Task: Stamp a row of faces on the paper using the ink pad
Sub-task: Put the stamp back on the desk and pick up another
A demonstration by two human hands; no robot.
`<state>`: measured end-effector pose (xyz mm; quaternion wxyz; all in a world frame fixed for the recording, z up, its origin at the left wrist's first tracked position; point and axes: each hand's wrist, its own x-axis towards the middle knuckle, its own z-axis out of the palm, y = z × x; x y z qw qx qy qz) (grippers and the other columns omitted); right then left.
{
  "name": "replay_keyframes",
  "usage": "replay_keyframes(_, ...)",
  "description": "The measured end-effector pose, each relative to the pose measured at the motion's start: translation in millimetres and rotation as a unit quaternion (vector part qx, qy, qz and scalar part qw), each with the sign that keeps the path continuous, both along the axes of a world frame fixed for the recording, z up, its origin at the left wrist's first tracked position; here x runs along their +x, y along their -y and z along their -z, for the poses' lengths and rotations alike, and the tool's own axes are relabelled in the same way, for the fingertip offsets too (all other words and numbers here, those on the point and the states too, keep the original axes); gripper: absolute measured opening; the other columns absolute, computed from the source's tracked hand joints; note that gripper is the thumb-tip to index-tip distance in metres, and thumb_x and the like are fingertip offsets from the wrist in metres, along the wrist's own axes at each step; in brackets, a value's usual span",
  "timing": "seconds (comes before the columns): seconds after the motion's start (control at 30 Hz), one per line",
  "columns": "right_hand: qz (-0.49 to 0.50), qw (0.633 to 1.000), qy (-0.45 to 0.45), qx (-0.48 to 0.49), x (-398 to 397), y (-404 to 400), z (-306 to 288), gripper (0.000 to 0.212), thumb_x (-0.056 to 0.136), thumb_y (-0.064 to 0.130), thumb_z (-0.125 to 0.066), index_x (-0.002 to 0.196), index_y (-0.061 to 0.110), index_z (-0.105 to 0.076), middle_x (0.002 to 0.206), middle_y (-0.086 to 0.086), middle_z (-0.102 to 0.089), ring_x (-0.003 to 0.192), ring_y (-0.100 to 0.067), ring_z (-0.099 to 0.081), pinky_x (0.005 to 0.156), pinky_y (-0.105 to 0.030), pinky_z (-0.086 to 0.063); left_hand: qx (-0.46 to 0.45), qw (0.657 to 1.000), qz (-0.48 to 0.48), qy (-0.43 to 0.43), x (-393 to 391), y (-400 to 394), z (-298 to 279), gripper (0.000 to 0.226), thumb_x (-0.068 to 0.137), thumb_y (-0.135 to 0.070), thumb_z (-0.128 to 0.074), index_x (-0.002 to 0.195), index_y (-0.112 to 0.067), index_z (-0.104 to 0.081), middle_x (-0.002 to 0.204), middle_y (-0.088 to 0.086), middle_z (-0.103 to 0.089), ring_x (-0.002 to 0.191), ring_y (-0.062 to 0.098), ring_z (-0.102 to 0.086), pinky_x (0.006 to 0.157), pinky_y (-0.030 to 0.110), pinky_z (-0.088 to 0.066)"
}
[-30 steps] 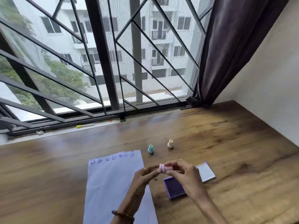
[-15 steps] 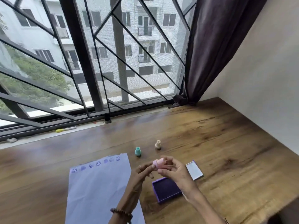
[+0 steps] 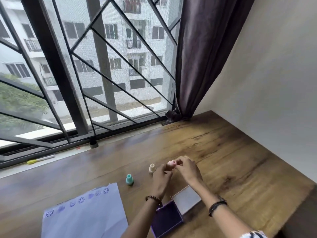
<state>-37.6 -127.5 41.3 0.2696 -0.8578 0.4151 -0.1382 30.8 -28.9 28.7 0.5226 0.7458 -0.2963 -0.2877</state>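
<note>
Both my hands have lifted the small pink plastic stamp (image 3: 172, 163) beyond the open purple ink pad (image 3: 167, 219). Left hand (image 3: 161, 179) and right hand (image 3: 186, 169) pinch it together above the brown wooden table (image 3: 231, 152).

A dark beaded bracelet (image 3: 153, 198) rings the left wrist, a black band (image 3: 217, 204) the right (patterned sleeve (image 3: 253, 234) behind).

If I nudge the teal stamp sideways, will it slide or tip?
The teal stamp stands upright on a broad base with a narrower neck, so it probably slides first. It looks small and light; a push near its top may tip it, and then it could roll.
</note>
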Motion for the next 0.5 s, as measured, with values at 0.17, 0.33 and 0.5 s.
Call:
replay_keyframes(0.17,0.007,0.998,-0.062,-0.017,17.8,13.1,19.9,0.016,0.081,0.016,-0.057,0.089,0.022,-0.069,0.105,-0.003,-0.068,0.098,-0.024,-0.064,0.078,-0.031,-0.049,0.065,0.996,0.037,0.041,12.4,25.0,6.0,0.011,0.077,0.001,-0.053,0.082,-0.003,-0.062,0.088,0.022,-0.068,0.087,0.031,-0.062,0.079,0.041,-0.047)
replay_keyframes(0.33,0.022,0.999,-0.022,0.043,20.4,21.8,28.6,0.019,0.075,0.009,-0.062,0.089,0.019,-0.069,0.101,-0.004,-0.071,0.094,-0.021,-0.064,0.077,-0.029,-0.049,0.057,0.997,-0.053,0.018,7.0,24.1,8.3,0.054,0.08,0.0,-0.049,0.131,0.008,-0.032,0.086,0.014,-0.06,0.077,0.028,-0.055,0.077,0.037,-0.046)
replay_keyframes(0.5,0.005,0.995,0.034,0.093,33.6,26.4,26.2,0.023,0.086,0.013,-0.057,0.106,0.008,-0.067,0.113,-0.01,-0.07,0.104,-0.02,-0.062,0.083,-0.022,-0.043,0.044,0.995,-0.093,-0.007,-1.0,25.1,3.8,0.071,0.079,0.001,-0.05,0.139,0.003,-0.013,0.119,0.02,-0.058,0.102,0.037,-0.06,0.09,0.041,-0.05)
